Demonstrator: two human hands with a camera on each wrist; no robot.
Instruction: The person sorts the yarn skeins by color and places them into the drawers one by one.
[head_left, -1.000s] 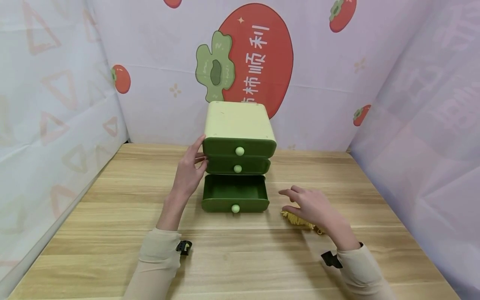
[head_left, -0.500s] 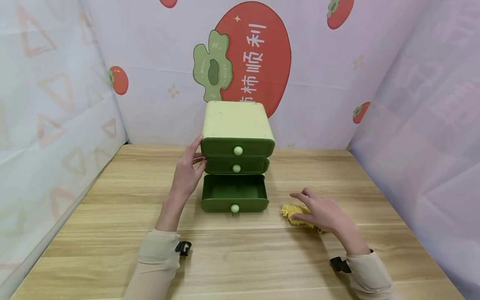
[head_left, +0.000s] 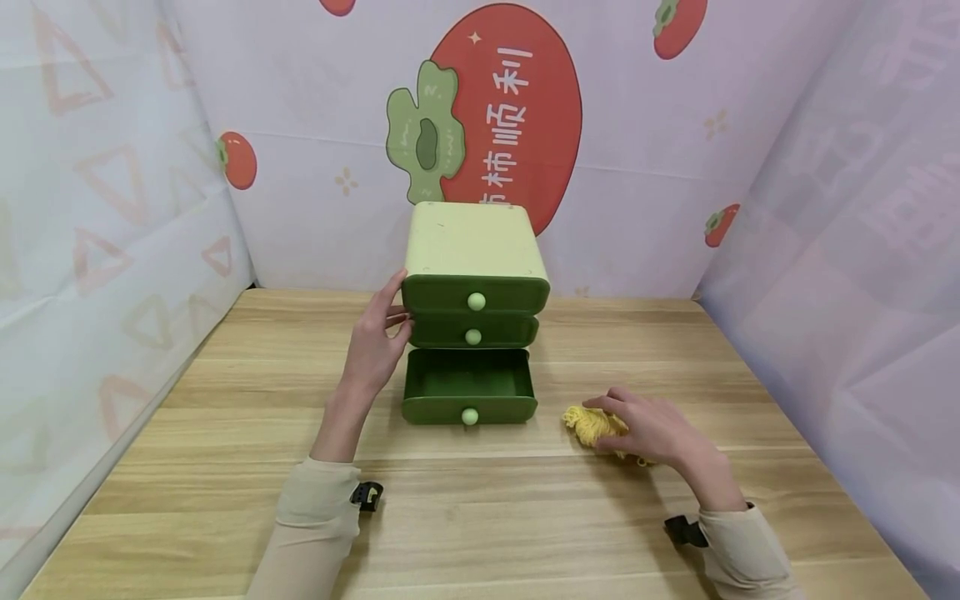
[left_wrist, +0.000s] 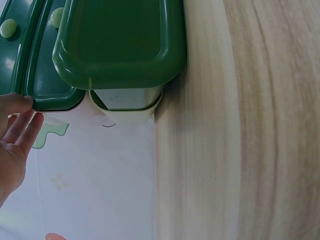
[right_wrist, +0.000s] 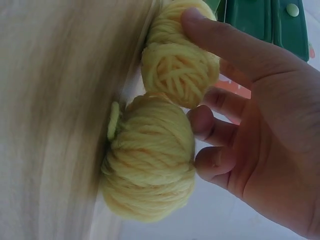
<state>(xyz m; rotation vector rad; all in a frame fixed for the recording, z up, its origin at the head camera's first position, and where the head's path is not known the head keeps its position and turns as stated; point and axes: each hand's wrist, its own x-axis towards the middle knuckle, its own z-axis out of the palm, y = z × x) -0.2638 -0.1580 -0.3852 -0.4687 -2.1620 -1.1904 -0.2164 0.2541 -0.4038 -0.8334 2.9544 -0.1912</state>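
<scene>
A small drawer cabinet (head_left: 476, 242) with a cream top and green fronts stands at mid-table. Its bottom drawer (head_left: 435, 410) is pulled out and nothing shows inside it. My left hand (head_left: 371, 354) grips the left edge of the upper fronts; the left wrist view has its fingertips (left_wrist: 25, 102) at a front's rim. To the right lies a yellow bundle of yarn (head_left: 588, 425), wound into two bulging parts in the right wrist view. Over it, my right hand (head_left: 656, 429) holds the thumb across one part and curls the fingers against the yarn, partly covering it in the head view.
The wood-grain table (head_left: 480, 525) runs up to a printed cloth backdrop (head_left: 315, 225) behind the cabinet. Cloth walls also stand at the left and right. A black band (head_left: 367, 497) shows at the left sleeve and another black piece (head_left: 686, 531) at the right.
My right hand has shifted right and toward me over the yarn, and its fingers have come down around it. The left hand stays at the cabinet, and the bottom drawer has not moved.
</scene>
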